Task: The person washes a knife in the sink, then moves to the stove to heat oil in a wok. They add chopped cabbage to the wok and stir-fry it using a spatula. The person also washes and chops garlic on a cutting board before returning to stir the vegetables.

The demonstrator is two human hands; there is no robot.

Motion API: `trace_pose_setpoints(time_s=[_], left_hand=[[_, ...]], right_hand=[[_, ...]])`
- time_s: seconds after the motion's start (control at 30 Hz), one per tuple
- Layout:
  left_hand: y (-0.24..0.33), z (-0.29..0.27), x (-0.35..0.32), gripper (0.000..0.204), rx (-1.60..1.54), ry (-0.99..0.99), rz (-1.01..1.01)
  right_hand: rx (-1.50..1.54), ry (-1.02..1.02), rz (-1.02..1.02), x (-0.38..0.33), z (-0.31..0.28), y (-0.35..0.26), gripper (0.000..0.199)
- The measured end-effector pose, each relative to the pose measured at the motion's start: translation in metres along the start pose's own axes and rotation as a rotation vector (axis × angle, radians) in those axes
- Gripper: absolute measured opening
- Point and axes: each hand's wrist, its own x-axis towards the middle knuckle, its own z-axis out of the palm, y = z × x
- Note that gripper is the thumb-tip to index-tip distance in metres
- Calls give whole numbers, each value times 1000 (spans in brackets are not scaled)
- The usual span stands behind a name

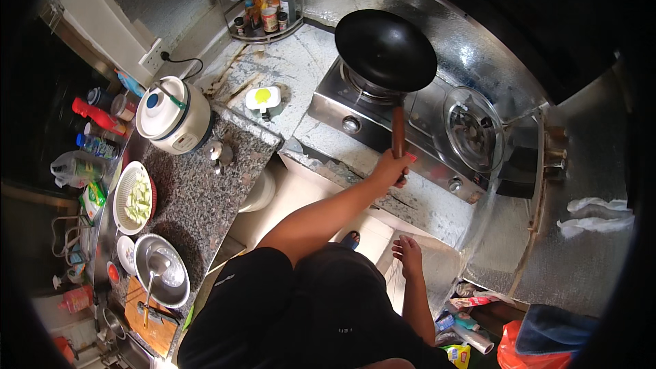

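My left hand (391, 168) is wrapped round the brown handle (398, 130) of a black wok (386, 51). The wok is tilted over the left burner of a steel gas stove (350, 106), and its dark inside shows no food. Whether its underside rests on the burner is hidden. Lower down, my right hand (408, 257) hangs in front of the counter with nothing in it, its fingers loosely bent and apart. On the right burner lies a glass lid (473, 128).
On the granite counter at left are a rice cooker (174, 115), a white basket of cut green vegetable (123, 215), a steel bowl with a ladle (143, 260) and a cutting board (154, 335). A seasoning rack (263, 10) stands behind. Bags (509, 350) lie at lower right.
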Motion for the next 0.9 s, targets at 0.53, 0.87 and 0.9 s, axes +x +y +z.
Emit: trace_pose_setpoints(time_s=[0.53,0.87,0.9], left_hand=[[5,-16,-13,32,2,151,21],[12,-7,2,22,21,183,70],[12,-6,1,22,31,181,75]], right_hand=[[-76,-106,-52,26,-34,-6,32],[-101,-107,-37,36,-64,13,30],[-99,-109,-40,37,-67,15,30]])
